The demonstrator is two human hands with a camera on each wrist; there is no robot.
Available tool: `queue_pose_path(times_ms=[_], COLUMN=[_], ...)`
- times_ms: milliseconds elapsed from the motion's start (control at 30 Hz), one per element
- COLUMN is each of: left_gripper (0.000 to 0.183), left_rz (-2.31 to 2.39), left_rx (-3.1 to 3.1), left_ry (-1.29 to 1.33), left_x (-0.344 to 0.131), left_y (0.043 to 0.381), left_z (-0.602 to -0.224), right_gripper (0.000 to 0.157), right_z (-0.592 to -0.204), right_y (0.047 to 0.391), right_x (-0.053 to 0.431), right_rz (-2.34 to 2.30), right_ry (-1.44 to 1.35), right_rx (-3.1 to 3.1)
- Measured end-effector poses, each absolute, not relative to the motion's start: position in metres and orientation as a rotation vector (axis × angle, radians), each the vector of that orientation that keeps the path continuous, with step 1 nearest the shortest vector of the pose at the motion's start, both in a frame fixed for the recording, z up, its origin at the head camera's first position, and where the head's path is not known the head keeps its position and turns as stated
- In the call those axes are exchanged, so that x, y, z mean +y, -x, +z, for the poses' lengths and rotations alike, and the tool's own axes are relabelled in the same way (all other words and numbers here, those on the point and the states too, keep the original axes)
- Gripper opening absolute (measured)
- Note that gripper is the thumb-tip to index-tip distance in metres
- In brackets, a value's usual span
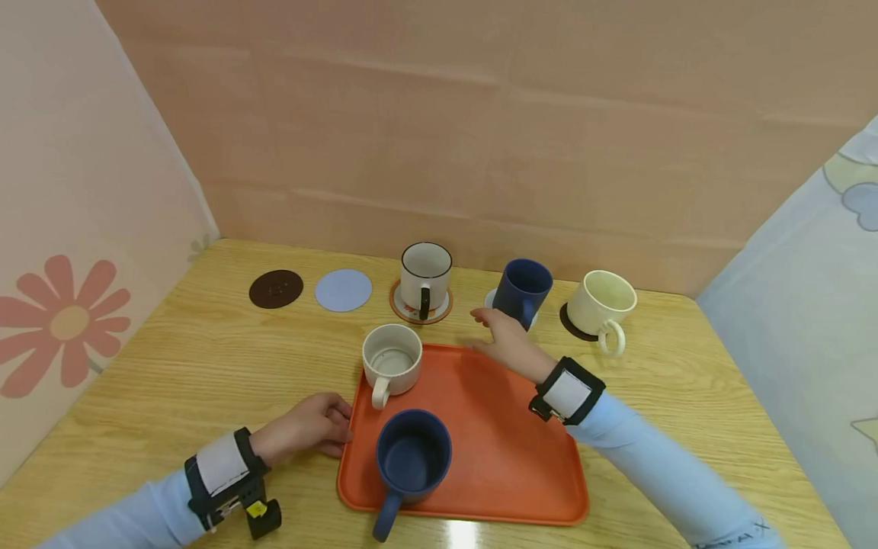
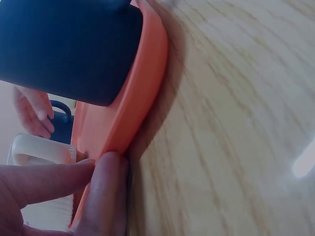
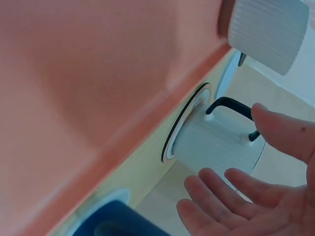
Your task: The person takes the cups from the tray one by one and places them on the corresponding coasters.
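Note:
The orange tray (image 1: 494, 427) lies on the table, its left rim pinched between the thumb and fingers of my left hand (image 1: 309, 427); the left wrist view shows the fingertips (image 2: 106, 169) at that rim. Over the tray's back edge, my right hand (image 1: 509, 341) is open and holds nothing. Just beyond it a dark blue mug (image 1: 523, 286) stands on a pale coaster. On the tray are a cream mug (image 1: 392, 358) at the back left corner and a larger navy mug (image 1: 414, 456) at the front left, its handle pointing toward me.
Behind the tray, a white black-rimmed mug (image 1: 426, 273) stands on a round patterned coaster (image 1: 444, 311). A pale yellow mug (image 1: 597, 305) sits on a dark coaster (image 1: 569, 326) at the right. Bare dark brown (image 1: 276, 289) and light blue (image 1: 344, 290) coasters lie at the back left.

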State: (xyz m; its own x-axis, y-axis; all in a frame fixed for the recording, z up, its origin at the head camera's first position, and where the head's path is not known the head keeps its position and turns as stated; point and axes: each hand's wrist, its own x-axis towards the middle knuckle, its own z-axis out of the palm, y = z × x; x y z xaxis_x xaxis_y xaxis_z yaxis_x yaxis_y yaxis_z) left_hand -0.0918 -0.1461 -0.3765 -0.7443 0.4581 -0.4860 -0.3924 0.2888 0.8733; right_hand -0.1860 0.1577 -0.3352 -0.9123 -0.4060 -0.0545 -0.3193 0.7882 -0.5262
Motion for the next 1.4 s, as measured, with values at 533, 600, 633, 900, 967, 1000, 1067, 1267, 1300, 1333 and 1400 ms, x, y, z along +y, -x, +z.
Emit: queue_pose_path(times_ms=[533,600,633,900,967,1000,1067,1267,1300,1333,1400], left_gripper=[0.031,0.031,0.031,0.027,0.027,0.026,0.026,0.027,0.027,0.027,0.027], left_rz=[1.533,1.532,1.531,1.506,1.501,1.497,1.497,1.502,1.502,1.502,1.501], left_rx=[1.854,1.861,1.864,1.909,1.915,1.918,1.916,1.903,1.903,1.906,1.917], left_ry=[-0.060,-0.065,-0.067,-0.063,-0.066,-0.068,-0.069,-0.070,-0.067,-0.064,-0.060], left_x=[-0.144,-0.143,-0.143,-0.141,-0.141,-0.141,-0.142,-0.143,-0.144,-0.144,-0.145], left_y=[0.093,0.093,0.093,0.096,0.096,0.096,0.096,0.095,0.095,0.096,0.096], left_z=[-0.377,-0.377,-0.377,-0.376,-0.375,-0.375,-0.374,-0.374,-0.374,-0.375,-0.375], right_gripper=[0.050,0.049,0.049,0.050,0.050,0.050,0.049,0.047,0.047,0.047,0.047], right_z=[-0.330,-0.329,-0.329,-0.327,-0.328,-0.329,-0.331,-0.338,-0.339,-0.340,-0.341], right_y=[0.162,0.161,0.160,0.155,0.154,0.154,0.153,0.148,0.147,0.146,0.145], right_x=[0.204,0.209,0.212,0.229,0.234,0.236,0.241,0.253,0.254,0.255,0.257], right_rz=[-0.439,-0.442,-0.445,-0.404,-0.400,-0.399,-0.389,-0.347,-0.343,-0.338,-0.349], right_ry=[0.736,0.762,0.774,0.735,0.729,0.729,0.726,0.676,0.669,0.664,0.650], right_rx=[2.859,2.872,2.878,2.914,2.920,2.925,2.936,2.936,2.935,2.935,2.929])
